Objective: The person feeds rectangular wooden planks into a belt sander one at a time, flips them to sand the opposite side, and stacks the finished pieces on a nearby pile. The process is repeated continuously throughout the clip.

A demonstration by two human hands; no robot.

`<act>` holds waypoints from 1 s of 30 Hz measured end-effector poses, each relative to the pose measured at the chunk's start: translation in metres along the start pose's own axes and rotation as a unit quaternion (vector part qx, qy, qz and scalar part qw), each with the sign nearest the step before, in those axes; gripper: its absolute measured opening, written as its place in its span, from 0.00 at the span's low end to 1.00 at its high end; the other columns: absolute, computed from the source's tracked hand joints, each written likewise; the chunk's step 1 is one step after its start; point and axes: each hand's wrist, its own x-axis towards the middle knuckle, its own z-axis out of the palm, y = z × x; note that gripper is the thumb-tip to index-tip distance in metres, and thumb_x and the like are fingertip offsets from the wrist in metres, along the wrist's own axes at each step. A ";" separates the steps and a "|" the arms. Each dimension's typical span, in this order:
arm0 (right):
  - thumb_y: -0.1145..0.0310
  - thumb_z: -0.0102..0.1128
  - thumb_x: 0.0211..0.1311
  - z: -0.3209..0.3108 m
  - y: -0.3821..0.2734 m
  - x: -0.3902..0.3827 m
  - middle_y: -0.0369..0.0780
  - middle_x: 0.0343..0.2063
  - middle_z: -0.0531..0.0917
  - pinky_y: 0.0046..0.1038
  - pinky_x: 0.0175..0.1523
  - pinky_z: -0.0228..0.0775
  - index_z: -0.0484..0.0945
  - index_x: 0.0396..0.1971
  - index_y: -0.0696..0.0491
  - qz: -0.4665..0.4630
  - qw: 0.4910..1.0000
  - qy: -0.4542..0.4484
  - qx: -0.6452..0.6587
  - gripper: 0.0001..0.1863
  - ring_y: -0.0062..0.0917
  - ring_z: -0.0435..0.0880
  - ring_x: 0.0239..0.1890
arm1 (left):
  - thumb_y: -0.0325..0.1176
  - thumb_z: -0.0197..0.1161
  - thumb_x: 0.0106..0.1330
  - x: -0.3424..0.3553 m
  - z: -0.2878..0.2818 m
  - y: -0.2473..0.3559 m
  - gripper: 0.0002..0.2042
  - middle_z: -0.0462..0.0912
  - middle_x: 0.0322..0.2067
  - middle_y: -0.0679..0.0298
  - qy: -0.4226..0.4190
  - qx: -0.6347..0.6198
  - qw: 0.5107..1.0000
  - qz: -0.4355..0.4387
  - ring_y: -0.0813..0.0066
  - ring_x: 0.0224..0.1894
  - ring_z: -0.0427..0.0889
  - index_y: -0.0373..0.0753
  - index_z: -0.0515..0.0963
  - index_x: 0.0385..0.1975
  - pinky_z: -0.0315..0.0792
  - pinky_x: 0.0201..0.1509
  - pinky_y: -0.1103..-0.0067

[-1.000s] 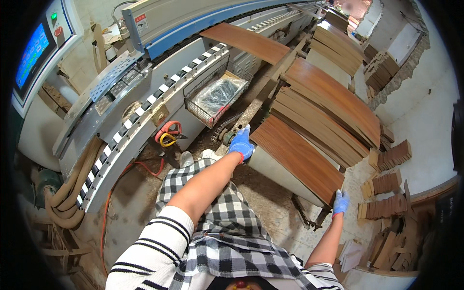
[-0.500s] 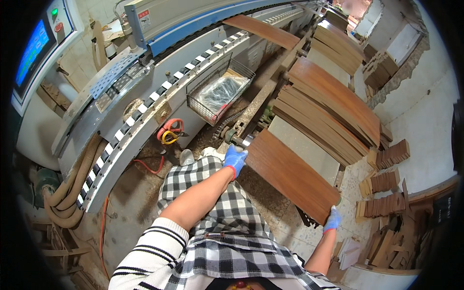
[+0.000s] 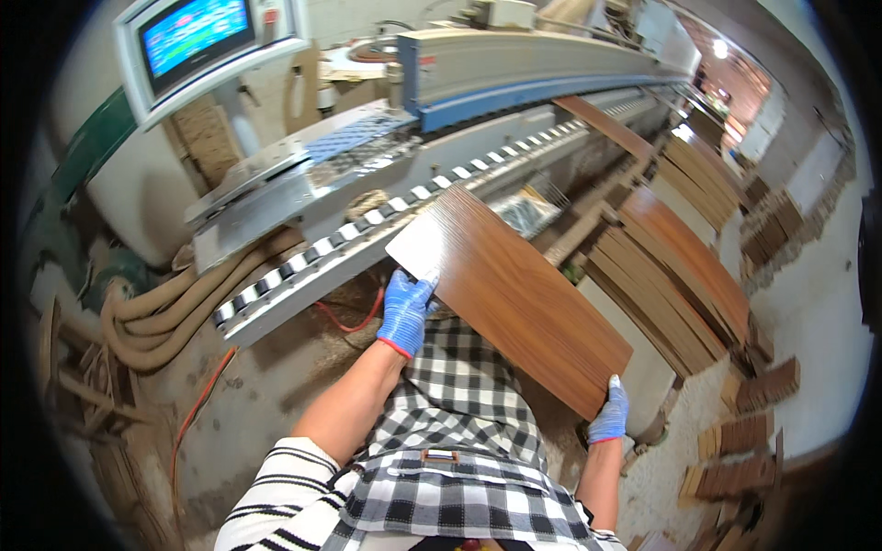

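Reddish-brown rectangular wood-grain board (image 3: 528, 308): smooth face, glossy, white glare at left end. Left-hand blue knit-cloth glove (image 3: 404, 314) and right-hand blue knit-cloth glove (image 3: 610, 418): matt, ribbed. Black-and-white checked cloth apron (image 3: 459, 381): matt. White black-striped knit sleeve (image 3: 285, 491): soft, matt. Long pale-grey metal rail (image 3: 285, 305), left: smooth. Tan bendy hose (image 3: 147, 354), far left: ribbed, matt, plastic-looking. Blue-lit rectangular screen (image 3: 197, 37): smooth, glossy. Stacked brown boards (image 3: 652, 303), right: matt, rough-looking edges.
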 end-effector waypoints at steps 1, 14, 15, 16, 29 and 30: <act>0.58 0.54 0.62 0.029 -0.002 -0.013 0.39 0.42 0.77 0.33 0.51 0.69 0.72 0.46 0.54 0.008 0.999 -0.025 0.021 0.18 0.27 0.76 0.44 | 0.31 0.62 0.60 -0.002 -0.008 0.005 0.13 0.77 0.37 0.67 0.017 -0.020 1.000 -0.005 0.78 0.35 0.76 0.43 0.67 0.42 0.71 0.31 0.80; 0.59 0.44 0.68 0.208 0.008 -0.144 0.43 0.30 0.79 0.27 0.37 0.73 0.69 0.43 0.58 0.053 0.865 -0.492 -0.087 0.16 0.26 0.80 0.27 | 0.33 0.56 0.64 -0.055 -0.106 0.064 0.31 0.72 0.49 0.61 0.040 -0.002 0.992 0.119 0.75 0.46 0.75 0.39 0.50 0.65 0.73 0.47 0.77; 0.58 0.44 0.68 0.213 0.008 -0.147 0.43 0.29 0.80 0.25 0.36 0.73 0.70 0.41 0.59 0.067 0.856 -0.507 -0.076 0.17 0.26 0.80 0.27 | 0.32 0.56 0.64 -0.067 -0.105 0.071 0.33 0.73 0.47 0.60 0.064 0.022 0.992 0.107 0.75 0.46 0.74 0.39 0.48 0.66 0.72 0.48 0.77; 0.58 0.45 0.68 0.216 0.011 -0.147 0.42 0.29 0.80 0.25 0.36 0.73 0.70 0.41 0.59 0.071 0.849 -0.516 -0.089 0.17 0.25 0.80 0.27 | 0.30 0.56 0.64 -0.077 -0.105 0.079 0.34 0.74 0.46 0.58 0.087 0.047 0.991 0.095 0.76 0.45 0.74 0.39 0.45 0.67 0.70 0.50 0.77; 0.58 0.46 0.68 0.195 0.021 -0.129 0.39 0.29 0.81 0.19 0.37 0.73 0.73 0.44 0.60 0.102 0.836 -0.517 -0.153 0.19 0.18 0.79 0.28 | 0.30 0.56 0.63 -0.072 -0.126 0.090 0.39 0.76 0.27 0.66 0.039 0.105 0.989 0.097 0.85 0.23 0.71 0.39 0.37 0.68 0.69 0.24 0.86; 0.59 0.46 0.68 0.188 0.017 -0.125 0.39 0.28 0.81 0.19 0.36 0.73 0.73 0.44 0.60 0.096 0.845 -0.502 -0.158 0.18 0.19 0.79 0.27 | 0.30 0.56 0.63 -0.069 -0.122 0.088 0.39 0.76 0.26 0.66 0.037 0.104 0.989 0.096 0.85 0.21 0.71 0.40 0.37 0.68 0.68 0.21 0.86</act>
